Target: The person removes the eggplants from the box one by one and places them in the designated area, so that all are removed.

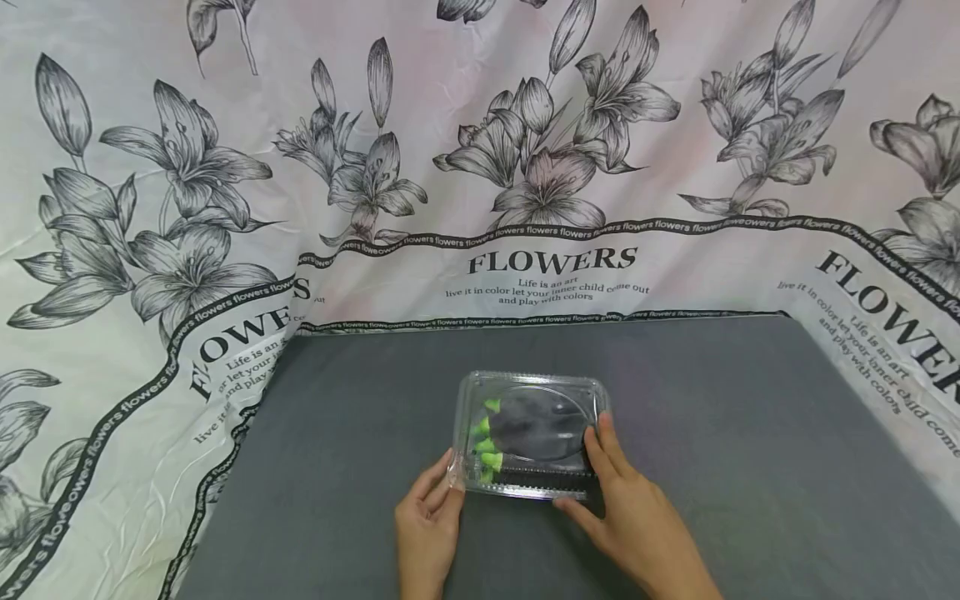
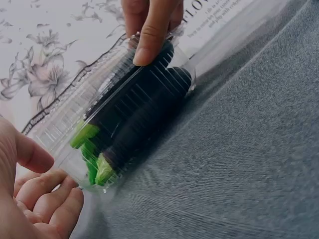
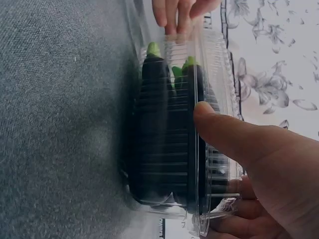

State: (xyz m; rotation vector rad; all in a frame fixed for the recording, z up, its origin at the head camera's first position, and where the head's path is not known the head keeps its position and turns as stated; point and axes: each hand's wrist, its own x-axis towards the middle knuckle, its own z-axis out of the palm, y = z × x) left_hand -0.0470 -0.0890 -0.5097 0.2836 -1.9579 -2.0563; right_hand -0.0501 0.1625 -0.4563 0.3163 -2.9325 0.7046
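Note:
A clear plastic clamshell container (image 1: 536, 381) sits on the grey cloth with its lid down. Inside lie several dark eggplants (image 1: 528, 425), their bright green stem ends (image 2: 88, 149) toward the left. My right hand (image 1: 637, 517) grips the container's right end, the thumb (image 3: 219, 124) along the front rim and the fingers round the side. At the front left corner, my left hand (image 1: 429, 529) pinches the rim between thumb and bent fingers (image 2: 52, 199).
A grey cloth (image 1: 337, 433) covers the table under the container. White fabric (image 1: 540, 283) printed with black flowers and lettering hangs behind the table and along both sides.

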